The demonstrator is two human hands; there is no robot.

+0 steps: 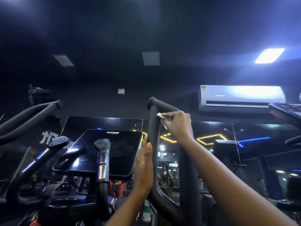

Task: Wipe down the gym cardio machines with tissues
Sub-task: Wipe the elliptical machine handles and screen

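Fingers [171, 118] of the right hand [179, 126] are curled and pinch a small white tissue [160, 115], holding its wad against the right side of the black upright handle bar [154, 128], just below the bar's rounded top end. A loose corner of the tissue hangs under the knuckles. Lower on the same bar, the left hand [144, 165] lies flat against its left side, fingers straight, pressed together and pointing upward, their tips level with the upper right corner of the console [91, 154]; whether the thumb reaches round behind the bar cannot be told. The console is a dark, glossy, tilted panel with small white lettering near its top edge, just left of the left hand. In front of it stands a fixed grip [102, 159] with silver bands, and a second such grip [59, 141] stands further left. Another long black handle bar [29, 118] slants across the far left. Behind the machine a mirrored wall shows yellow and blue light strips. A white air conditioner [241, 95] hangs high on the right, under a bright ceiling light [269, 55].
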